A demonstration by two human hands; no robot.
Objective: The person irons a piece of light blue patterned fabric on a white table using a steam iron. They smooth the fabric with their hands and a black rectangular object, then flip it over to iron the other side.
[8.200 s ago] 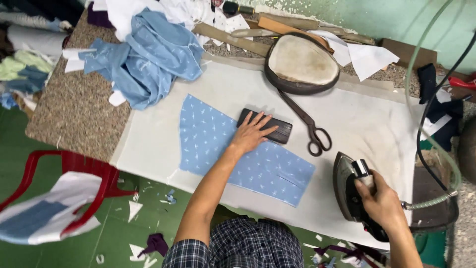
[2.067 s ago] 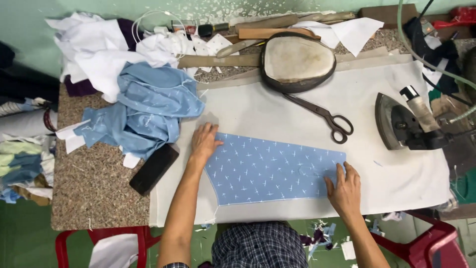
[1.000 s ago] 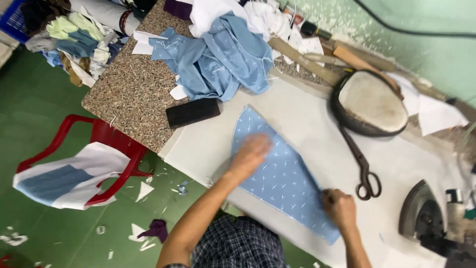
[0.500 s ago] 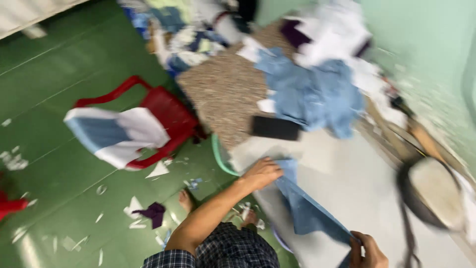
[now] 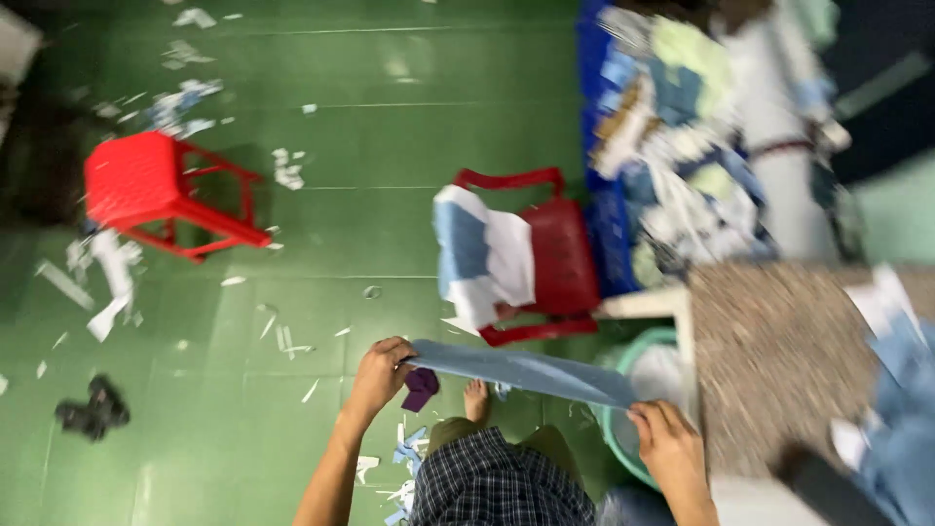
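**Blue cut piece, one end in each hand**

Pinching the blue fabric piece (image 5: 521, 370) at both ends right now: my left hand (image 5: 378, 375) has its fingers closed on the narrow tip, my right hand (image 5: 667, 446) is closed on the wide end, so each grip is holding cloth. It hangs stretched between them, off the tabletop (image 5: 779, 360) and out over the green floor (image 5: 321, 224), just above my bare foot (image 5: 475, 399).

Progress, as far as I can judge: the piece is lifted clear and not set down anywhere yet.

Surroundings (everything is blurry, fair warning): the speckled tabletop is at my right, with a green basin (image 5: 623, 429) tucked beside it. A red chair (image 5: 545, 258) with white and blue cloth draped on it sits just ahead, a red stool (image 5: 161, 195) is well off to the left, and scraps litter the floor. Heaps of mixed fabric (image 5: 682, 127) are piled past the chair.
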